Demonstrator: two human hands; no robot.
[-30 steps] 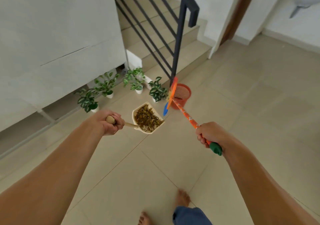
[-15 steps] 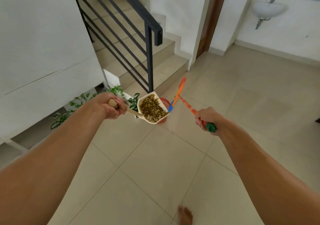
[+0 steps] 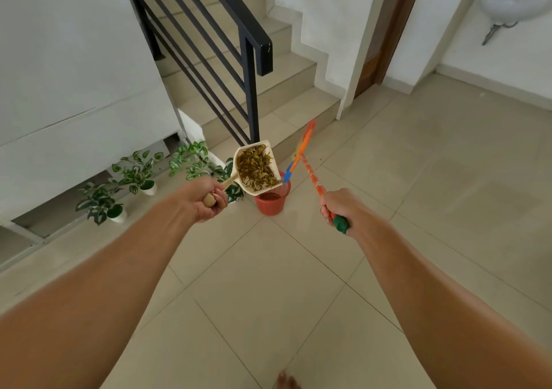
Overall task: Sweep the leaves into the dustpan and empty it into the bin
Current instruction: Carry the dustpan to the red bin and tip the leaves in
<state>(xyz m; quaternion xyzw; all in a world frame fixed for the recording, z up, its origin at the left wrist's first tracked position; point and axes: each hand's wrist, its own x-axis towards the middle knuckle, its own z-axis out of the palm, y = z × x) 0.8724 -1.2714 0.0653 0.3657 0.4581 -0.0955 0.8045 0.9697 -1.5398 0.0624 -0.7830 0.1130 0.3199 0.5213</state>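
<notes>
The leaves (image 3: 257, 169) are a loose heap of small yellow-green and brownish pieces, filling most of the pan of a cream plastic dustpan (image 3: 240, 161) that is held up in the air, its open edge tilted up and away from the person. The pan hangs just above and partly in front of a small red mesh bin (image 3: 270, 202), which stands on the tiled floor (image 3: 268, 299) at the foot of the stairs (image 3: 286, 89). The left hand (image 3: 206, 198) has its grip wrapped tight around the dustpan's tan handle, the rounded handle end poking out past the fingers. The right hand (image 3: 339, 207) has its grip curled round the orange patterned stick of a broom (image 3: 310, 176), just above the green cap at its end; the orange and blue broom head is raised off the floor, just right of the dustpan. Left of the bin, several potted plants (image 3: 134, 173) in white pots line the base of the white wall, beside a black stair railing (image 3: 248, 59).
</notes>
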